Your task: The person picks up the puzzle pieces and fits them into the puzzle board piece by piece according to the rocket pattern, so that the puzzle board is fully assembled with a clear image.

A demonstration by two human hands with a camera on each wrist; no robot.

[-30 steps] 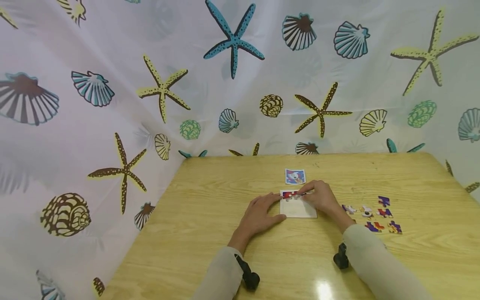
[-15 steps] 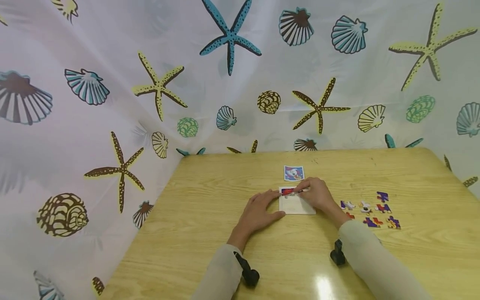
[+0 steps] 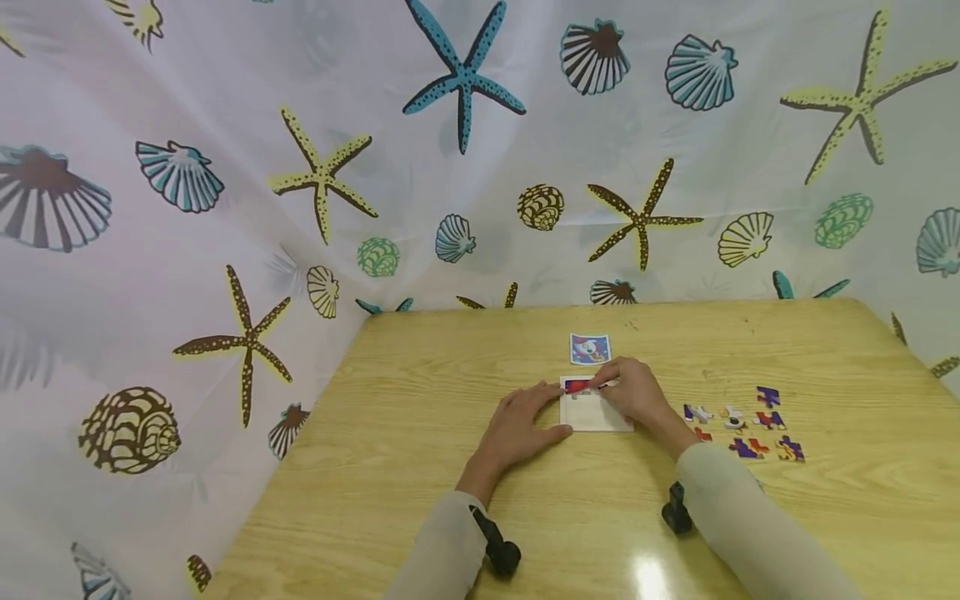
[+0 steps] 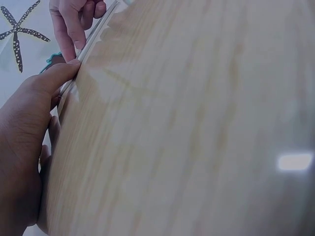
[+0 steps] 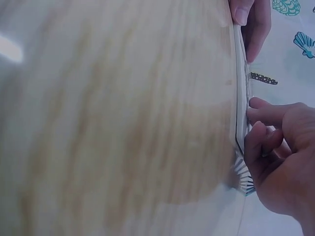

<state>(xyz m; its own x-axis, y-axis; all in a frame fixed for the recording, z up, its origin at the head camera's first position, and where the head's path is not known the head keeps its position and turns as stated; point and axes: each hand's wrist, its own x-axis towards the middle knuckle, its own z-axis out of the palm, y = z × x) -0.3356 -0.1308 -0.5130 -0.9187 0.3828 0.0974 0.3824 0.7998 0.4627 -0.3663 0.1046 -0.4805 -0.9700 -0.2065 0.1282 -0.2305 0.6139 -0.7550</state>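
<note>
A white puzzle tray [image 3: 596, 415] lies on the wooden table, with red and purple puzzle pieces [image 3: 576, 387] along its top left. My left hand [image 3: 517, 429] rests at the tray's left side, fingers near the upper corner and thumb at the lower one. In the left wrist view, the left thumb [image 4: 61, 73] touches the tray's edge. My right hand [image 3: 633, 390] reaches over the tray's upper right and pinches a puzzle piece at the top row, mostly hidden by the fingers. The right wrist view shows my right fingers [image 5: 266, 115] bent at the tray, seen edge-on.
Several loose puzzle pieces [image 3: 750, 425] lie right of the tray. A small picture card [image 3: 590, 349] with a white cartoon dog lies just beyond it. A curtain [image 3: 420, 208] printed with shells and starfish hangs behind and left of the table [image 3: 420, 400].
My right hand has shifted slightly left and lower along the top row, its fingers now flatter over the pieces. My left hand stays in place. The head view has tilted a little.
</note>
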